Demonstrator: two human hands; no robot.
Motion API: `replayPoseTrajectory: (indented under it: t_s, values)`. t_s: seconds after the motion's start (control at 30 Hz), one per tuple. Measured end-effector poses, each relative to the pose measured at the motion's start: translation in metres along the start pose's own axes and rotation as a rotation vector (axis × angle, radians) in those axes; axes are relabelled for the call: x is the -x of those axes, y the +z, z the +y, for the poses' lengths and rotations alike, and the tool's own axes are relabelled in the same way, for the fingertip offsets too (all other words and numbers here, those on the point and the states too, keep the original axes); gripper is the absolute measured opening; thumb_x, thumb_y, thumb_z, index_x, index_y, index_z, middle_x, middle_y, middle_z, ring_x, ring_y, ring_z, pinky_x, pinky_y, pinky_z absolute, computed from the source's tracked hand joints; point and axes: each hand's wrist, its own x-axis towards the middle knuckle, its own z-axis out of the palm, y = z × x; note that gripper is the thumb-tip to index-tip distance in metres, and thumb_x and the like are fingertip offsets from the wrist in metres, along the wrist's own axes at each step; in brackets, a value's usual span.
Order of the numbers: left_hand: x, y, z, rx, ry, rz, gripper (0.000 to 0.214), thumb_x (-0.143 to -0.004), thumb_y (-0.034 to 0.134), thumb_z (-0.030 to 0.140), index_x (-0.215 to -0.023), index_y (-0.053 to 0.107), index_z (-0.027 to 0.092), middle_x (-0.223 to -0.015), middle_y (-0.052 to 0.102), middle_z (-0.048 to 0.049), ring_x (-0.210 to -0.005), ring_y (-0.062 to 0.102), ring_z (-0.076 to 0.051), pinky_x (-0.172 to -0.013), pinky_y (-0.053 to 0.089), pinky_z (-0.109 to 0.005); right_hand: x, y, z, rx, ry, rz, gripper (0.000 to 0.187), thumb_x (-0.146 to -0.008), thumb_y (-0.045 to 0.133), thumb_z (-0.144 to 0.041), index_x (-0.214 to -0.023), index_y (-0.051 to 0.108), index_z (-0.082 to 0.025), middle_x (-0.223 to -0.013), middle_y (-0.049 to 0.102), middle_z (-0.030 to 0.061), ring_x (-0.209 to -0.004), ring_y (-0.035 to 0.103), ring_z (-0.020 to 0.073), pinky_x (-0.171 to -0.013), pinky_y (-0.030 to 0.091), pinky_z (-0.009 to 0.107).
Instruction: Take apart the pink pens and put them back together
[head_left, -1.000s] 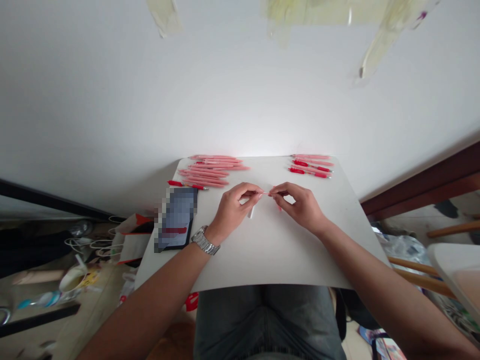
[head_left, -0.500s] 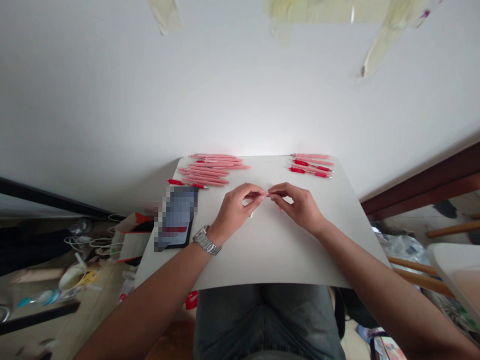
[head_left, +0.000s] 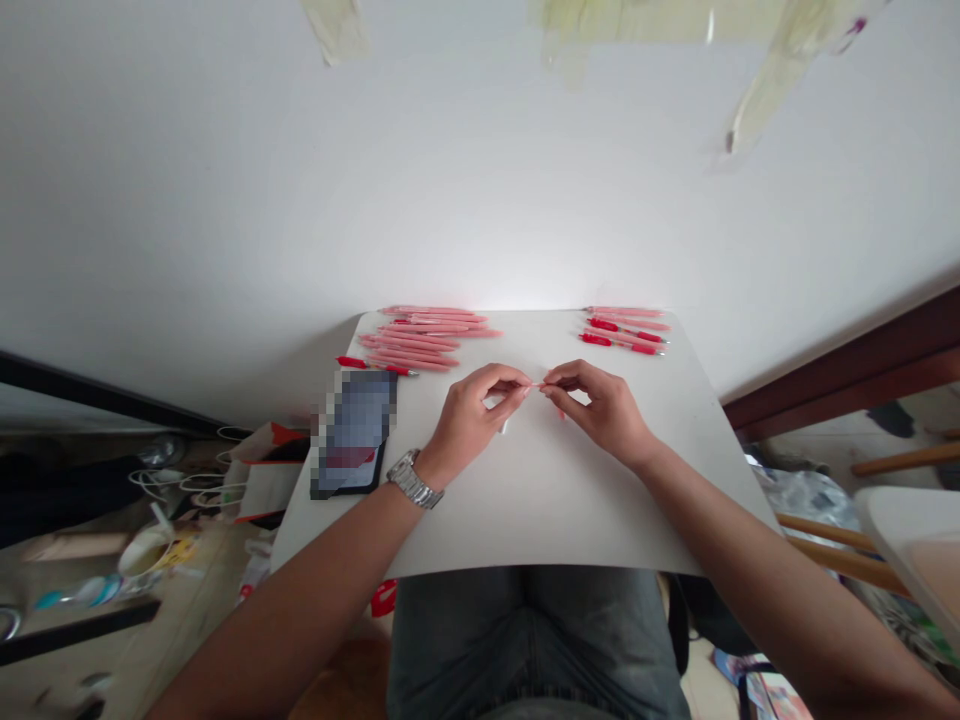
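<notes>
Above the middle of the white table (head_left: 525,500), my left hand (head_left: 480,400) and my right hand (head_left: 596,405) face each other, fingertips pinched. Between them runs a thin pale pen part (head_left: 535,386), gripped at one end by each hand; most of it is hidden by the fingers. A small white piece (head_left: 504,426) shows just below my left fingers, and a bit of red (head_left: 562,413) shows under my right hand. I cannot tell whether either is held or lies on the table. A metal watch (head_left: 412,481) is on my left wrist.
At the back left lie several pink pens (head_left: 420,335), with a red pen (head_left: 375,366) in front. Red pens (head_left: 622,344) and more pink ones lie at the back right. A blurred-out phone (head_left: 356,430) rests at the left edge. The wall (head_left: 480,200) stands directly behind.
My hands have drawn very slightly apart, so a little more of the thin pale part shows between the fingertips. The pens and phone stay where they were.
</notes>
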Motion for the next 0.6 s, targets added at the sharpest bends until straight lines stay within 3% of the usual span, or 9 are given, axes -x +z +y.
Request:
replayPoseTrajectory:
  t_s: [0.6]
  values:
    - [0.0005, 0.0006, 0.0007, 0.003, -0.019, -0.007, 0.011, -0.099, 0.07, 0.028, -0.105, 0.074, 0.02, -0.102, 0.077, -0.0033, -0.092, 0.076, -0.014, -0.09, 0.062, -0.025, -0.0001, 0.0008, 0.0012, -0.001, 0.019, 0.02, 0.012, -0.098, 0.072, -0.035, -0.102, 0.071, -0.024, -0.094, 0.079, 0.0032, -0.081, 0.077, 0.0197, -0.075, 0.063, 0.034]
